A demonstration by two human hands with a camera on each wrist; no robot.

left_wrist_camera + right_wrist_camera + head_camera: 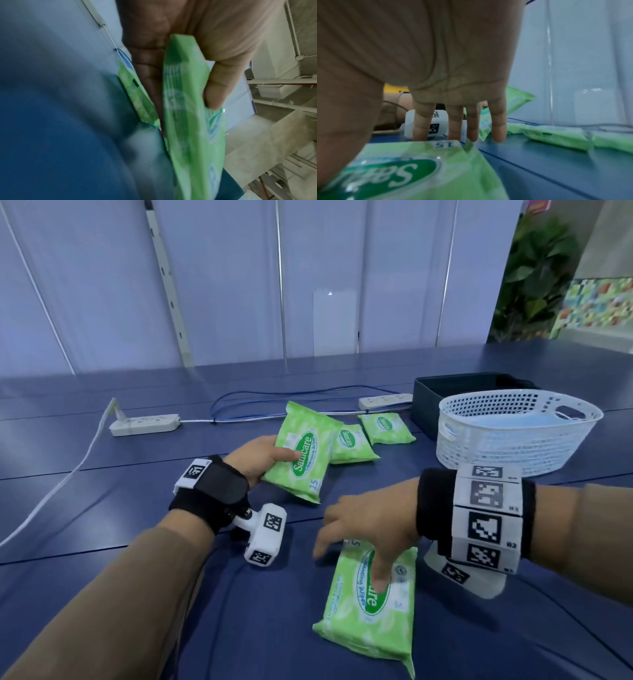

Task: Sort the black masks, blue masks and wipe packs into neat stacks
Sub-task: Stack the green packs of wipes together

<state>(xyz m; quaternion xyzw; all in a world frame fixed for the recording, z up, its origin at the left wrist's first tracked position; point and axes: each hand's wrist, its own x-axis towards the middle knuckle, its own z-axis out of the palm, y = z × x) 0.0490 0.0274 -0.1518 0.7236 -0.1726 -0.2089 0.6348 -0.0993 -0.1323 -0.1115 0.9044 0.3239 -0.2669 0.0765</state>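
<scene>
Gripping a green wipe pack (301, 451) at its near-left edge, the left hand (260, 462) sits left of centre in the head view, thumb on the printed face and fingers underneath; the left wrist view (192, 108) confirms the clamp, with the thumb (216, 86) on one side of the pack and the fingers on the other. That pack is tilted, and whether its lower corner touches the worktop (137, 508) I cannot tell. Just right of it, a second wipe pack (351, 444) lies flat, partly tucked under the held one, and a third wipe pack (387, 428) lies just beyond that, toward the upper right.

Lower centre of the head view, the right hand (370, 522) is spread, fingers apart and straight, above a fourth wipe pack (370, 601) that lies flat on the blue worktop. One digit reaches down onto its green logo; the right wrist view (399, 173) shows the other fingers (498, 125) extended past the pack's far edge, clasping nothing.

At right of the frame a white basket (507, 446) stands on the worktop with a blue mask (513, 422) inside. A dark box (431, 398) stands just behind it. Two white power strips, one (144, 424) at left and one (385, 401) near the box, lie along the far side with their cables.
</scene>
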